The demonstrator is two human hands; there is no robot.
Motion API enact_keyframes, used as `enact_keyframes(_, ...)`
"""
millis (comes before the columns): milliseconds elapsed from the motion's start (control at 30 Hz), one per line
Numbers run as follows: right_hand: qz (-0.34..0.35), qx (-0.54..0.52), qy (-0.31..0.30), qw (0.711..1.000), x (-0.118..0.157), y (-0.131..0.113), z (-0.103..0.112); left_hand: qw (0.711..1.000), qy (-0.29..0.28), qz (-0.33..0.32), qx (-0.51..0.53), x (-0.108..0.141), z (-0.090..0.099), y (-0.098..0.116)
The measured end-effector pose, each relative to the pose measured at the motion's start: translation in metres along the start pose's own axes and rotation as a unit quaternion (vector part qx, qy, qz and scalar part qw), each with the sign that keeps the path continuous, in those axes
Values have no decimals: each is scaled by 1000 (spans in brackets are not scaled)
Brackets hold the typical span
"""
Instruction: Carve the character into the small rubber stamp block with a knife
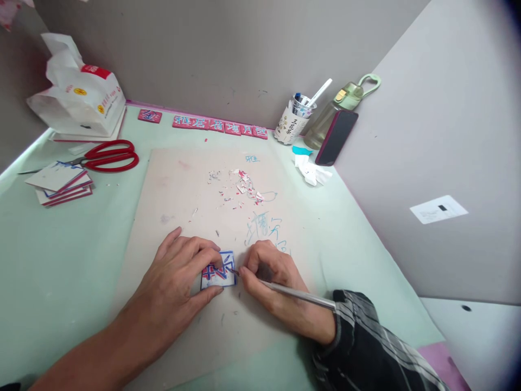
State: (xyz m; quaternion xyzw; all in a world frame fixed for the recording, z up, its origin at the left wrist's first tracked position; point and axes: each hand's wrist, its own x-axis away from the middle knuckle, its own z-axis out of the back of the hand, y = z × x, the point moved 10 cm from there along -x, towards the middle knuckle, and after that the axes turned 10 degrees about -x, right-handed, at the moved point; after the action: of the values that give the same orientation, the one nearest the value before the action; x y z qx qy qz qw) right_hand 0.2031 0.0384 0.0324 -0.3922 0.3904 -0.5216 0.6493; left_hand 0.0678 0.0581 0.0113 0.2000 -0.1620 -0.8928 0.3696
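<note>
A small white carving block with blue and red character strokes lies on the beige board. My left hand is closed on it, thumb at the near edge and fingers across its top left. In my right hand is a slim silver craft knife, pinched near its tip like a pen. Its tip touches the block's right part, at a blue stroke; the blade itself is too small to make out. The handle's rear end rests near my dark plaid sleeve.
White and red shavings lie on the beige board. At the left are red-handled scissors, stacked blocks and a tissue pack. Carved red tiles line the back, beside a pen cup, bottle and phone.
</note>
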Motion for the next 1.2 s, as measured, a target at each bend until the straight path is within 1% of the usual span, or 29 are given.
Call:
enact_keyframes(133, 2, 0, -11, 1000, -1, 1, -2, 1000, 12, 20, -8, -1, 1, -3)
enact_keyframes(400, 11, 2, -17, 1000, -3, 5, -5, 1000, 8, 11, -13, -1, 1, -2)
enact_keyframes(467, 15, 7, -31, 999, -5, 3, -6, 1000, 3, 13, -11, -2, 0, -2)
enact_keyframes(633, 12, 23, -92, 995, -8, 0, -9, 1000, 3, 23, -7, -2, 1, -3)
enact_keyframes(800, 10, 15, -119, 993, -9, 0, -9, 999, -4, 39, -2, -1, 0, -6)
enact_keyframes(967, 5, 14, -125, 992, -7, 2, -9, 999, -1, 41, 1, -1, 0, -7)
enact_keyframes(1200, 4, 10, -115, 993, -6, 2, -9, 999, 2, 37, -4, -2, 2, -5)
